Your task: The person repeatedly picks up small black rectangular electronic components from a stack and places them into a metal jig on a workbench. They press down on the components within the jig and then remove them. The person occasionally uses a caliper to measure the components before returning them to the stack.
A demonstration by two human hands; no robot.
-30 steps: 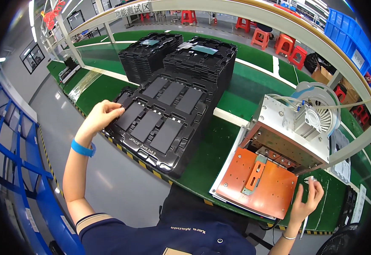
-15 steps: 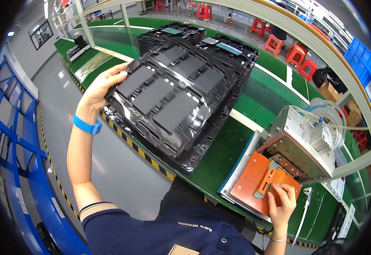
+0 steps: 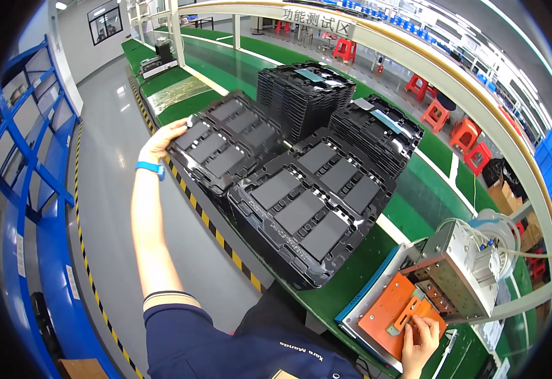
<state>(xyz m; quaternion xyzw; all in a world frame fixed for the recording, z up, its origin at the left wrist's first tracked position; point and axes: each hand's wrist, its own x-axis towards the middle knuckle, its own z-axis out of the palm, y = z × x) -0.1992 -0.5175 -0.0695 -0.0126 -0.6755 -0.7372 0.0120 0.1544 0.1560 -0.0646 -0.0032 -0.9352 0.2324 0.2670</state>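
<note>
My left hand [image 3: 160,140] is closed on the far-left edge of a black plastic tray [image 3: 201,165] holding several flat dark-grey rectangular pieces. That tray tilts over the left side of the bench. Right beside it, a second black tray [image 3: 264,222] with similar grey pieces [image 3: 299,213] tops a stack. My right hand [image 3: 421,340] rests at an orange fixture plate [image 3: 377,317], its fingers bent together beside a slotted orange block [image 3: 407,312]. Whatever those fingertips hold, if anything, is hidden.
Two stacks of black trays [image 3: 301,104] stand behind on the green bench [image 3: 408,215]. A metal press unit [image 3: 456,268] rises over the fixture, with calipers [image 3: 448,349] to its right. Blue shelving [image 3: 36,183] lines the left; a pale frame rail [image 3: 408,47] crosses above.
My left hand has carried its tray left and away, uncovering the filled tray on the stack. My right hand stays at the fixture. The whole view has shifted.
</note>
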